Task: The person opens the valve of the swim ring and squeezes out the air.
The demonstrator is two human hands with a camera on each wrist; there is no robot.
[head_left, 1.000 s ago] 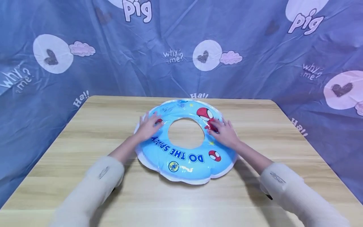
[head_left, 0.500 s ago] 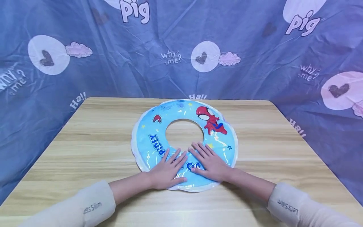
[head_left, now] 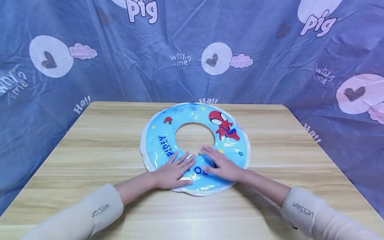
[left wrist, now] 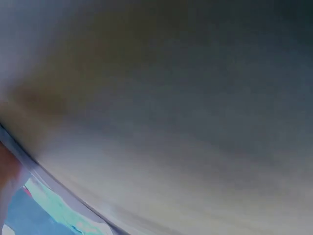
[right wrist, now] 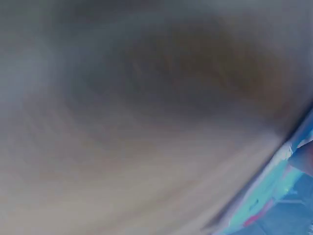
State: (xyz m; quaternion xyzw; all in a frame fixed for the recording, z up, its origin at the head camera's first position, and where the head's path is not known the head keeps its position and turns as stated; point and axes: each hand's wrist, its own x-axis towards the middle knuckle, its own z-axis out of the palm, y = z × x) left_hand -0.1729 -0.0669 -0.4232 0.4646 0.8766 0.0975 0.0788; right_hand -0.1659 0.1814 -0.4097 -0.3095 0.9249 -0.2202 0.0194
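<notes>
A light-blue inflatable swim ring [head_left: 159, 133] with a red cartoon figure, blue lettering and a white scalloped edge lies flat on the wooden table. On its near left part rests my left hand [head_left: 172, 173], palm down with the fingers spread. My right hand [head_left: 223, 165] lies on the near right part, fingers straight and pointing toward the ring's hole. Both hands cover some of the lettering. Cloth blurs most of both wrist views; a strip of the swim ring [left wrist: 54, 208] shows at the lower left of the left one, and at the lower right of the right one.
The pale wooden table [head_left: 90, 143] reaches out around the ring on all sides. Behind it hangs a blue curtain [head_left: 144, 66] printed with white circles, hearts and words, which also runs down both sides.
From the ring's left and right sides, both hands have come to its near part, side by side. Since half a second ago they have shifted only slightly. The ring looks flatter than a second ago.
</notes>
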